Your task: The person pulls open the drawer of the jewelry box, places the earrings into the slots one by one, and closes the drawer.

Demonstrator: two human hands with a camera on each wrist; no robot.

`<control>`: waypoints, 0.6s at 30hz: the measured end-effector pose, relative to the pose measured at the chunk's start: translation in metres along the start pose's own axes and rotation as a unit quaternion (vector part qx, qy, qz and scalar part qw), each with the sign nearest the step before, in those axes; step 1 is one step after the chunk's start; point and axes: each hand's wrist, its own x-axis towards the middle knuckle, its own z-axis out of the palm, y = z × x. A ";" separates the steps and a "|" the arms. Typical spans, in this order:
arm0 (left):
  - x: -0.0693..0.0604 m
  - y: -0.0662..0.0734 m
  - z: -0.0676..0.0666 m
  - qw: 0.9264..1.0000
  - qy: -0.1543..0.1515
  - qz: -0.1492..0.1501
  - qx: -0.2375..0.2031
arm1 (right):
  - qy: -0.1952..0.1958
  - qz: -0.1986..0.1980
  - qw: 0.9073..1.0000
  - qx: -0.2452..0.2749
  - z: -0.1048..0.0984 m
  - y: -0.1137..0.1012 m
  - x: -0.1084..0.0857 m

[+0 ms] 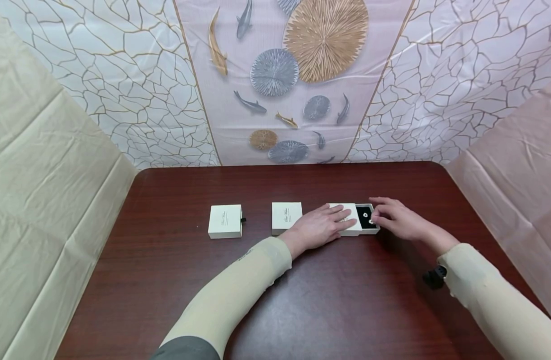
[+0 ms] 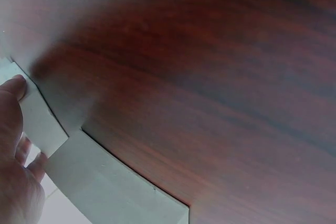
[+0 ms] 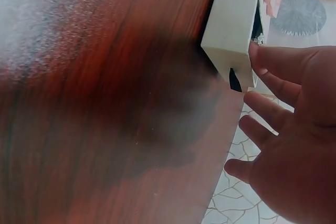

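Note:
On the right of the head view, a white gift box [image 1: 353, 231] has its drawer [image 1: 370, 231] slid out to the right. Black padding inside holds a small shiny stud earring [image 1: 365, 215]. My left hand [image 1: 321, 226] lies with fingers spread on the box's lid, holding it against the table. At the drawer's right side, the thumb and index finger of my right hand [image 1: 399, 220] pinch a second small earring [image 1: 371, 221]; its other fingers stretch out past the drawer. In the right wrist view, a black pull tab [image 3: 235, 80] hangs from the drawer's end.
Two closed white boxes stand in a row to the left: the middle box [image 1: 286, 216], partly behind my left hand, and the leftmost box [image 1: 224, 221] with a black tab. All rest on a dark red wooden table [image 1: 176, 280]. Patterned cloth [image 1: 275, 145] hangs behind it.

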 end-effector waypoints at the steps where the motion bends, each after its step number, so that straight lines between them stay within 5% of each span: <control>1: 0.000 0.000 0.000 1.000 0.001 0.000 0.000 | -0.002 -0.002 1.000 -0.005 0.000 0.000 0.001; 18: -0.001 0.000 0.000 1.000 0.002 -0.001 -0.005 | -0.008 -0.041 0.996 -0.078 0.003 0.004 0.014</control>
